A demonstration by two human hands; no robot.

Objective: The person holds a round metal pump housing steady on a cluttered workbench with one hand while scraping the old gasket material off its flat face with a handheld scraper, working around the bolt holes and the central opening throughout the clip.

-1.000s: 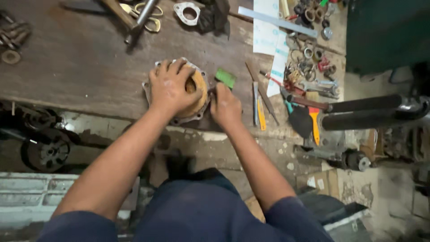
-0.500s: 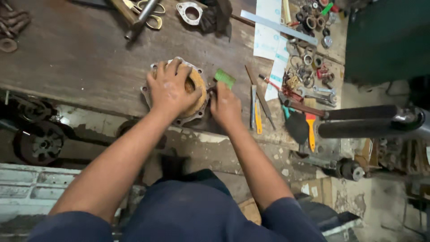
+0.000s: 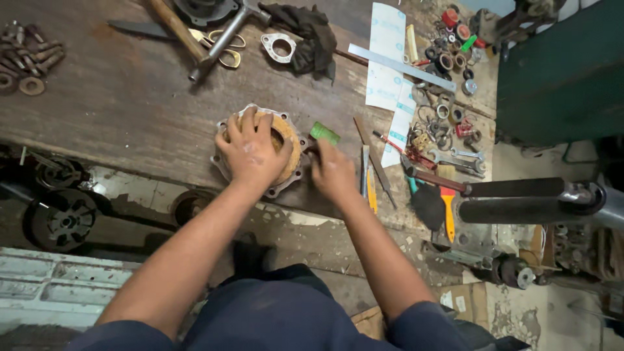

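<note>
My left hand [image 3: 253, 153] lies flat with spread fingers on a tan cork gasket sheet [image 3: 290, 148], pressing it onto a round metal flange [image 3: 286, 187] with bolt holes on the wooden workbench. My right hand [image 3: 335, 172] is closed around a tool with a green handle [image 3: 324, 133], at the right edge of the flange. The tool's working end is hidden by the hand.
A hammer [image 3: 218, 42], scissors [image 3: 224, 49], a dark rag [image 3: 305, 32] and a small metal gasket plate [image 3: 279, 47] lie at the back. A steel ruler [image 3: 400, 67], paper sheets, files, an orange-handled brush [image 3: 447, 208], rings and seals crowd the right. Bolts [image 3: 29, 55] sit far left.
Both hands have stayed on the flange and gasket, with only small shifts of the right hand and the green-handled tool at the flange's edge.
</note>
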